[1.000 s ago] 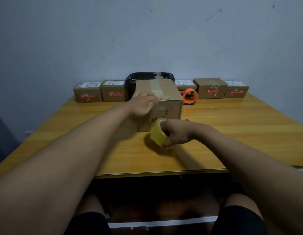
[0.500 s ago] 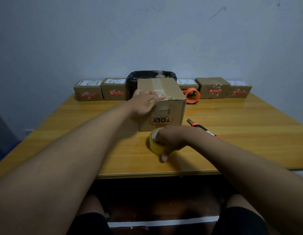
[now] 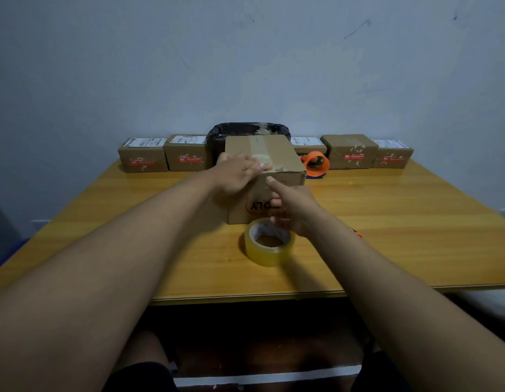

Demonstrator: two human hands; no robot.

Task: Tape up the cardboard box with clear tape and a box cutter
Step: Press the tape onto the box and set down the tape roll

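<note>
A brown cardboard box (image 3: 285,161) stands mid-table with a strip of clear tape along its top seam. My left hand (image 3: 240,172) rests on the box's near top edge, fingers pressing the tape end flat. My right hand (image 3: 295,210) hovers in front of the box's printed front face, fingers apart and holding nothing. The roll of clear tape (image 3: 269,241) lies flat on the table just below my right hand. Only an orange tip of the box cutter (image 3: 358,234) shows behind my right forearm.
A row of small taped cardboard boxes (image 3: 142,155) lines the back of the wooden table (image 3: 415,222), with a black-lined bin (image 3: 217,134) behind the main box. An orange tape dispenser (image 3: 317,164) sits at the back right.
My right hand laid the tape roll flat on the table, let go of it and rose toward the box front. My left hand stayed on the box top.
</note>
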